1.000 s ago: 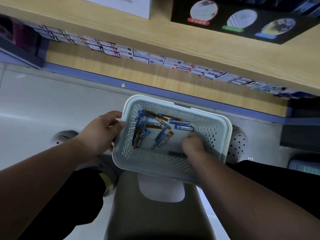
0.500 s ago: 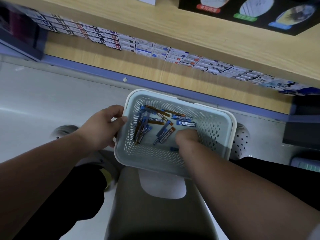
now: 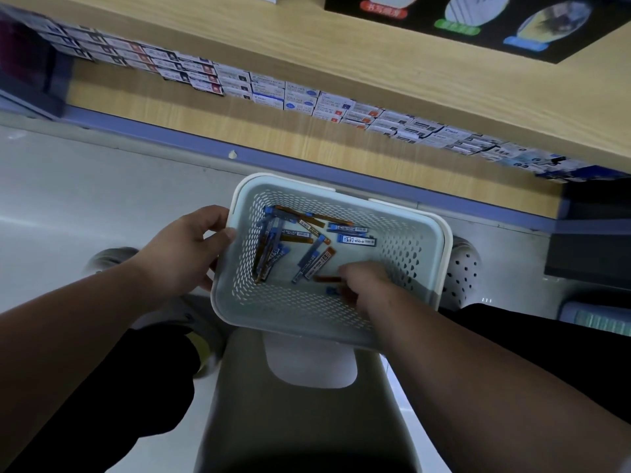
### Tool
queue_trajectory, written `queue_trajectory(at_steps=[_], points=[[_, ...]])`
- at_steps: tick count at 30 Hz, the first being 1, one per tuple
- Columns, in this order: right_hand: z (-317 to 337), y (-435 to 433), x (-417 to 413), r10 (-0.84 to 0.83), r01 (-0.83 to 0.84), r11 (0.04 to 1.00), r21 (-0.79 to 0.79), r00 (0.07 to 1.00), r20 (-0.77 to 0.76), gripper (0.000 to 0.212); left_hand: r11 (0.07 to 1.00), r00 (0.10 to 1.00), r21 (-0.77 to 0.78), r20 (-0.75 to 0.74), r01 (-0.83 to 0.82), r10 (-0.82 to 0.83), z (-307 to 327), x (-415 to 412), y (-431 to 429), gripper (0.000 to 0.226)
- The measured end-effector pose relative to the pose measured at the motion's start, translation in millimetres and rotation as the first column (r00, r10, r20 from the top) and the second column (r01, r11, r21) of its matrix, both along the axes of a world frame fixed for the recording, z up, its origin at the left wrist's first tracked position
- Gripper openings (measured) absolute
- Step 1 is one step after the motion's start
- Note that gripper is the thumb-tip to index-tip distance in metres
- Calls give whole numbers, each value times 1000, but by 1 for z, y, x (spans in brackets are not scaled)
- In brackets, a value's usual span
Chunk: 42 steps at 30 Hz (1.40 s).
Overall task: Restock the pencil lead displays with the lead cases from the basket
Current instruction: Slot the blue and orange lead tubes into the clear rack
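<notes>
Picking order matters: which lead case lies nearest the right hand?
The brown-orange case at the right hand's fingertips; the others lie farther left or back.

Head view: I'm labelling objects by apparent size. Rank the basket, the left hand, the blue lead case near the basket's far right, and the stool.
1. stool, though nearness to the camera inflates it
2. basket
3. left hand
4. blue lead case

Both my forearms bare, no sleeves in view. No rings, watch or bands on my left hand (image 3: 181, 254) or right hand (image 3: 367, 285). Black trousers (image 3: 546, 339) on both legs. Pale perforated clog (image 3: 459, 274) on my foot.
</notes>
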State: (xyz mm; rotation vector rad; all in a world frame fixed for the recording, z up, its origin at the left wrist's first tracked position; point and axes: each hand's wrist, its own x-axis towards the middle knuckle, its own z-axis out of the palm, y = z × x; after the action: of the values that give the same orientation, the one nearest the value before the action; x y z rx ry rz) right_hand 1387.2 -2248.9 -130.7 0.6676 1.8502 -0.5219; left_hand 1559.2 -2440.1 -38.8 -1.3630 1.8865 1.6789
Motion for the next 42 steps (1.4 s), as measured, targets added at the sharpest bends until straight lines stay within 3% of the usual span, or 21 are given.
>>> queue_trajectory(at_steps=[3,11,16,22,27,30,33,35,37,42], points=[[7,1,-4,-95,102,991,-82,992,87,10,1000,1000,21,-4,-10,10,2,0,1,16],[24,-1,-10,-504,506,860,-60,862,51,25,999,999,42,-33,-16,17,-1,4,-1,17],[26,-17,-5,-556,560,827,-59,828,65,48,1000,999,23,-42,7,-6,-4,5,-3,17],[35,-14,-6,-486,485,874,34,874,12,35,1000,999,14,-36,6,-6,-7,6,-2,16],[18,-18,8,-509,508,860,-45,861,-12,45,1000,999,20,-39,-4,5,-6,6,-2,16],[15,-19,17,-416,413,909,-60,908,-55,33,999,999,39,-35,-30,32,-6,5,-1,14],[4,-25,31,-202,187,974,-124,972,-116,31,999,999,39,-38,-29,31,-6,4,1,14],[0,-29,34,38,-53,996,-77,981,-188,39,998,998,42,-41,-35,37,-6,4,2,15],[-1,-31,35,195,-229,968,-102,945,-263,36,998,998,50,-44,-43,45,-6,4,2,16],[-1,-16,29,311,-393,882,-260,900,-304,32,996,995,62,-66,-68,72,-6,4,5,15]])
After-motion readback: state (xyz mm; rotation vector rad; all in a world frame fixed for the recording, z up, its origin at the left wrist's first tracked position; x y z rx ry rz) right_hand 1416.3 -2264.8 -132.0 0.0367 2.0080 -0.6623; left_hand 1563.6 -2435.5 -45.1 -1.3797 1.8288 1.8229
